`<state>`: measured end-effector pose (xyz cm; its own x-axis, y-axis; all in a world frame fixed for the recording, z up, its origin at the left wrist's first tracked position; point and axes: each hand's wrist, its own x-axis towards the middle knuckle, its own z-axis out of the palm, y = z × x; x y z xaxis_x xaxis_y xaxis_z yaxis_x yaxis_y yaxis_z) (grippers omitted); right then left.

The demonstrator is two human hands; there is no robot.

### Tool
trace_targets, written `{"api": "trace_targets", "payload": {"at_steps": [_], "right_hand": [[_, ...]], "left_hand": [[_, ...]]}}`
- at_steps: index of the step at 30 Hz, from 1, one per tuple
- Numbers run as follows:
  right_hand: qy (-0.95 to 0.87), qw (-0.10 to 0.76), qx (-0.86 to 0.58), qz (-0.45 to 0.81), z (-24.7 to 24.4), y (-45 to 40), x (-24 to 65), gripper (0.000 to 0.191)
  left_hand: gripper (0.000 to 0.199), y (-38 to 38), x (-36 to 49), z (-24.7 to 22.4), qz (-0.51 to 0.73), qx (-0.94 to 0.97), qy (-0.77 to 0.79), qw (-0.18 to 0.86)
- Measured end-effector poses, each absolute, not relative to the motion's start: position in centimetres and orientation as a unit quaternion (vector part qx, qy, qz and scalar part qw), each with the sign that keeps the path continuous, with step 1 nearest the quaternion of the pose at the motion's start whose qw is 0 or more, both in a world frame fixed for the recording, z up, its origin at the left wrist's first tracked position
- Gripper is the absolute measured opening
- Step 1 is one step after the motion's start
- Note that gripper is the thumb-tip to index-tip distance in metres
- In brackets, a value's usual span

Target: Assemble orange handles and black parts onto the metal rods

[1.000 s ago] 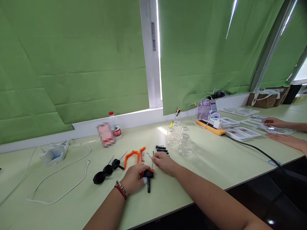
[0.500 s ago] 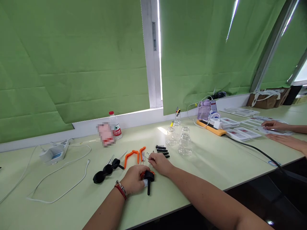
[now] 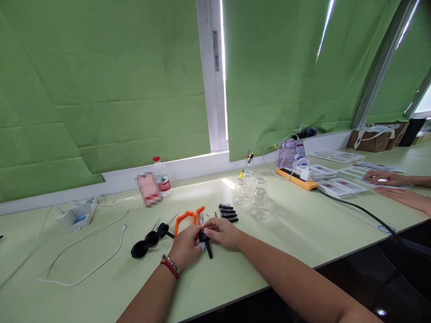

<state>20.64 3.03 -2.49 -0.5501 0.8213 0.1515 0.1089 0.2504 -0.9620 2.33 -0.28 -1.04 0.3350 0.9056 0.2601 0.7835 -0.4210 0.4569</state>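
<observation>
My left hand point(image 3: 187, 244) is closed around a black cap-like part with a straight stem point(image 3: 208, 248), which points down toward the table's front edge. Against the top of that part, the fingertips of my right hand point(image 3: 220, 232) are pinched together; whatever they hold is hidden. Just beyond the hands lie bent orange handle-like pieces point(image 3: 186, 217) and a few small metal bits. More black round parts with stems point(image 3: 152, 237) rest to the left of my left hand. Black pieces with springs point(image 3: 227, 212) form a short row beyond my right hand.
Clear bottles point(image 3: 260, 204) stand past the black pieces. A water bottle point(image 3: 165, 181) is at the back, beside a blurred pink item. White cables point(image 3: 84, 285) spread over the left. An orange power strip point(image 3: 296, 178) and papers lie right, near another person's hands point(image 3: 387, 178).
My right hand has come from the small bits on the table to the black part. My left hand has raised and tilted that part slightly, shifting it away from me.
</observation>
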Motion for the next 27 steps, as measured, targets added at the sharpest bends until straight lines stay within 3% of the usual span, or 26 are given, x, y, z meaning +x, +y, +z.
{"api": "trace_targets", "payload": {"at_steps": [7,12,17,21,27], "right_hand": [[-0.688,0.353,-0.248,0.584,-2.7,2.7,20.4,0.056],[-0.662,0.387,-0.261,0.586,-2.0,2.3,20.1,0.045],[-0.606,0.466,-0.334,0.551,-1.2,2.9,20.9,0.033],[-0.546,0.557,-0.357,0.514,-1.1,3.7,21.7,0.032],[-0.546,0.566,-0.375,0.491,-1.1,3.8,21.8,0.035]], "left_hand": [[0.036,0.2,2.1,-1.6,0.309,0.801,0.502,0.103],[0.044,-0.1,2.5,-1.5,0.324,0.817,0.461,0.123],[0.033,0.5,2.1,-1.5,0.360,0.787,0.486,0.125],[0.030,1.6,1.2,-1.7,0.381,0.722,0.573,0.071],[0.030,2.5,0.9,-1.4,0.309,0.652,0.692,-0.003]]}}
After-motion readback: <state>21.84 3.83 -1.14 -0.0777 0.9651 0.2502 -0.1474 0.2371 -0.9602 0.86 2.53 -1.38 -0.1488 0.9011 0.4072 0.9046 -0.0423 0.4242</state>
